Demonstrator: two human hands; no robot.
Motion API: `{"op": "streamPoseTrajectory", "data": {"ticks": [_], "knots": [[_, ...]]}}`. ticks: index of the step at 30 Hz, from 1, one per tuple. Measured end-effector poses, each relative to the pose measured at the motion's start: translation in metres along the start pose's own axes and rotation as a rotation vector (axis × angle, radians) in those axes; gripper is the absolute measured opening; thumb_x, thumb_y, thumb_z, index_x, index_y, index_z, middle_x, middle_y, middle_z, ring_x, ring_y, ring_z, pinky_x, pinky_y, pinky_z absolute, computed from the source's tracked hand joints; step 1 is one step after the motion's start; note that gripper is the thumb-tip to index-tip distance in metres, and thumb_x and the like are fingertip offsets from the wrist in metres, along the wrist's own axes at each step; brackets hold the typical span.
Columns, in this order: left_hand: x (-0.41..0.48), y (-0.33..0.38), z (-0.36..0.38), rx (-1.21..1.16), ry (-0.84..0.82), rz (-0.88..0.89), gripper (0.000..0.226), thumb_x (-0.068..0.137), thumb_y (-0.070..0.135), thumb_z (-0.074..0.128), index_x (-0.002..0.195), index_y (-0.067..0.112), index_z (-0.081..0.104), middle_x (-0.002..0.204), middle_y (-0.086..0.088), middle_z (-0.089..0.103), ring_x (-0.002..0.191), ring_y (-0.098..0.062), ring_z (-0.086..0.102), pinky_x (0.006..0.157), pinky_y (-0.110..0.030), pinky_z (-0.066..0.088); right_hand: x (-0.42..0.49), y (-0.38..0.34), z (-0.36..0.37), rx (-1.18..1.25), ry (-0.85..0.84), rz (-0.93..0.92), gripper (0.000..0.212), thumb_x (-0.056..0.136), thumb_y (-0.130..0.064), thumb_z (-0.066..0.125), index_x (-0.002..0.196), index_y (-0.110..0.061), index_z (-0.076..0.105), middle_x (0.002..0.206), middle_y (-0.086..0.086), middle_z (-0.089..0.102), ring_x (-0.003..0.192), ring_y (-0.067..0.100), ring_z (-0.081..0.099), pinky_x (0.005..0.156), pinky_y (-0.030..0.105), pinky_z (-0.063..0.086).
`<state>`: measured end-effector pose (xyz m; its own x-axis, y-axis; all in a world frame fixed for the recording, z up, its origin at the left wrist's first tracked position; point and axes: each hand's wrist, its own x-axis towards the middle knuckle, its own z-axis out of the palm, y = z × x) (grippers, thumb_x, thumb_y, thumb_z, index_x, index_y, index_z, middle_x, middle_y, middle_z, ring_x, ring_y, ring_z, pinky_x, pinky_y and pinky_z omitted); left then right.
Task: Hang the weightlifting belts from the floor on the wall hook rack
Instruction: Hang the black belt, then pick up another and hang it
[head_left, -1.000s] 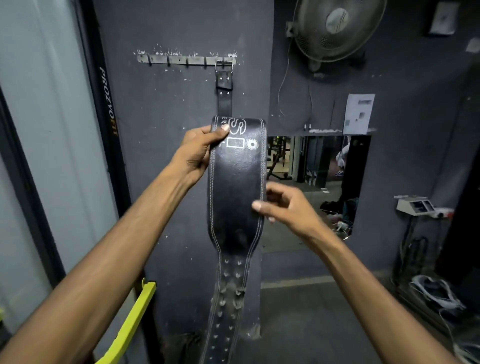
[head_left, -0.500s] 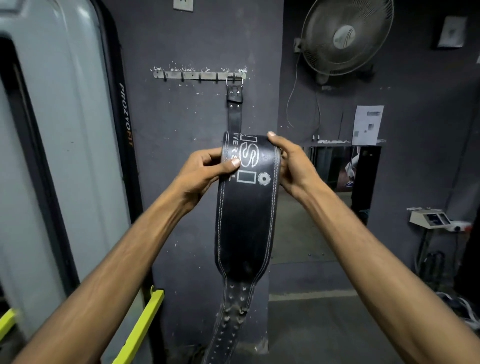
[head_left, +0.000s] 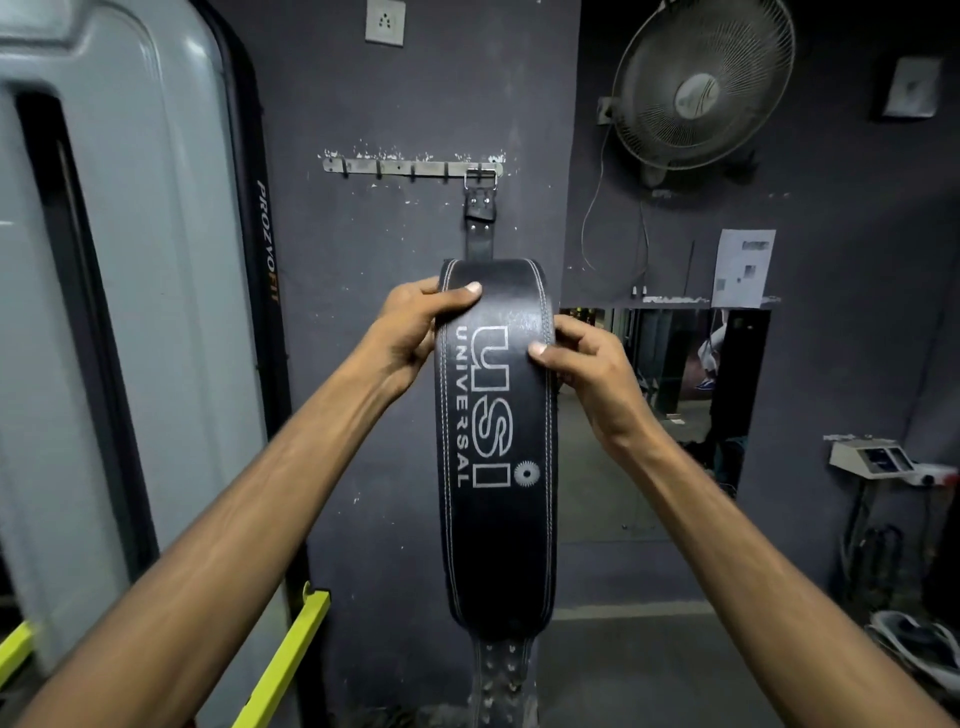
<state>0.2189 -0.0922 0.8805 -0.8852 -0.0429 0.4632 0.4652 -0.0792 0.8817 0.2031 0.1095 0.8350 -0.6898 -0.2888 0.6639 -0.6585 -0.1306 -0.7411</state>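
While both hands, left and right, grip it, the stitched black leather belt hangs from the metal hook rack.

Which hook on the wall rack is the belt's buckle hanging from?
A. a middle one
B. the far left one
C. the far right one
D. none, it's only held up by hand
C: the belt hangs by its buckle at the right end of the hook rack.

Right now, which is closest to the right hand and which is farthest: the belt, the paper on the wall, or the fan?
From the right hand:
1. Belt, gripped at its right edge.
2. Paper, up and to the right on the wall.
3. Fan, high up, top right.
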Motion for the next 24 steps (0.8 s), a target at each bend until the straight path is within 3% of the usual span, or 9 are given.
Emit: {"op": "streamPoseTrajectory", "data": {"ticks": [2, 5, 7, 8, 9, 11, 16, 21, 24], "knots": [[-0.005, -0.001, 0.0, 0.032, -0.013, 0.057, 0.027, 0.088, 0.006, 0.07, 0.115, 0.003, 0.068, 0.095, -0.009, 0.074, 0.085, -0.022, 0.072, 0.082, -0.035, 0.061, 0.013, -0.007, -0.001, 0.015, 0.02, 0.137, 0.038, 0.085, -0.047, 0.07, 0.095, -0.011, 0.064, 0.09, 0.018, 0.056, 0.079, 0.029, 0.051, 0.064, 0.031, 0.042], [-0.018, -0.003, -0.003, 0.06, -0.079, 0.121, 0.039, 0.085, 0.004, 0.073, 0.124, 0.007, 0.065, 0.115, -0.014, 0.073, 0.101, -0.029, 0.071, 0.092, -0.042, 0.058, 0.036, -0.017, 0.0, 0.105, 0.018, 0.255, 0.067, 0.071, -0.071, 0.076, 0.108, -0.018, 0.057, 0.102, 0.025, 0.053, 0.09, 0.032, 0.044, 0.07, 0.036, 0.041], [-0.028, -0.006, -0.004, 0.132, -0.141, 0.163, 0.043, 0.083, 0.006, 0.075, 0.125, 0.01, 0.066, 0.121, -0.014, 0.072, 0.109, -0.03, 0.07, 0.095, -0.04, 0.057, 0.05, -0.023, -0.001, 0.166, 0.051, 0.257, 0.06, 0.077, -0.061, 0.078, 0.108, -0.013, 0.06, 0.117, 0.042, 0.055, 0.099, 0.024, 0.044, 0.081, 0.042, 0.046], [-0.032, -0.008, -0.005, 0.165, -0.159, 0.171, 0.044, 0.082, 0.006, 0.075, 0.125, 0.011, 0.066, 0.121, -0.013, 0.072, 0.111, -0.029, 0.069, 0.096, -0.038, 0.056, 0.054, -0.028, 0.0, 0.176, 0.073, 0.233, 0.047, 0.085, -0.048, 0.076, 0.106, -0.008, 0.063, 0.115, 0.036, 0.064, 0.104, 0.044, 0.066, 0.082, 0.042, 0.049], [-0.034, -0.009, -0.005, 0.189, -0.165, 0.172, 0.044, 0.082, 0.005, 0.075, 0.125, 0.011, 0.067, 0.12, -0.011, 0.073, 0.112, -0.027, 0.069, 0.096, -0.035, 0.056, 0.057, -0.031, 0.0, 0.161, 0.093, 0.198, 0.032, 0.091, -0.034, 0.071, 0.103, -0.005, 0.065, 0.101, 0.025, 0.069, 0.08, 0.038, 0.061, 0.075, 0.034, 0.052], [-0.03, -0.003, -0.004, 0.198, -0.114, 0.148, 0.037, 0.086, 0.007, 0.073, 0.122, 0.01, 0.067, 0.115, -0.007, 0.074, 0.105, -0.021, 0.07, 0.09, -0.026, 0.056, 0.059, -0.029, 0.005, 0.132, 0.12, 0.134, 0.009, 0.097, -0.014, 0.063, 0.099, -0.005, 0.065, 0.082, 0.006, 0.066, 0.065, 0.015, 0.062, 0.055, 0.02, 0.05], [-0.005, 0.022, -0.001, 0.3, 0.06, 0.182, 0.021, 0.089, 0.023, 0.073, 0.104, 0.009, 0.071, 0.088, -0.001, 0.068, 0.076, -0.008, 0.06, 0.07, -0.021, 0.049, 0.047, -0.013, 0.023, 0.174, 0.122, 0.014, 0.016, 0.098, 0.0, 0.057, 0.109, -0.007, 0.066, 0.094, 0.007, 0.073, 0.085, 0.018, 0.068, 0.076, 0.026, 0.056], [-0.026, 0.001, 0.0, 0.295, -0.032, 0.168, 0.029, 0.085, 0.024, 0.078, 0.103, 0.002, 0.074, 0.102, -0.01, 0.077, 0.088, -0.019, 0.071, 0.083, -0.033, 0.056, 0.049, -0.02, 0.025, 0.18, 0.185, -0.056, 0.019, 0.097, 0.0, 0.055, 0.105, -0.012, 0.068, 0.098, 0.008, 0.074, 0.088, 0.018, 0.069, 0.079, 0.031, 0.057], [-0.048, -0.029, -0.002, 0.328, -0.093, 0.131, 0.03, 0.079, 0.013, 0.083, 0.106, 0.003, 0.074, 0.101, -0.01, 0.079, 0.088, -0.017, 0.074, 0.078, -0.027, 0.059, 0.053, -0.028, 0.025, 0.169, 0.203, -0.084, 0.022, 0.097, 0.003, 0.055, 0.1, -0.014, 0.068, 0.091, 0.001, 0.072, 0.081, 0.011, 0.067, 0.075, 0.026, 0.055]]}}
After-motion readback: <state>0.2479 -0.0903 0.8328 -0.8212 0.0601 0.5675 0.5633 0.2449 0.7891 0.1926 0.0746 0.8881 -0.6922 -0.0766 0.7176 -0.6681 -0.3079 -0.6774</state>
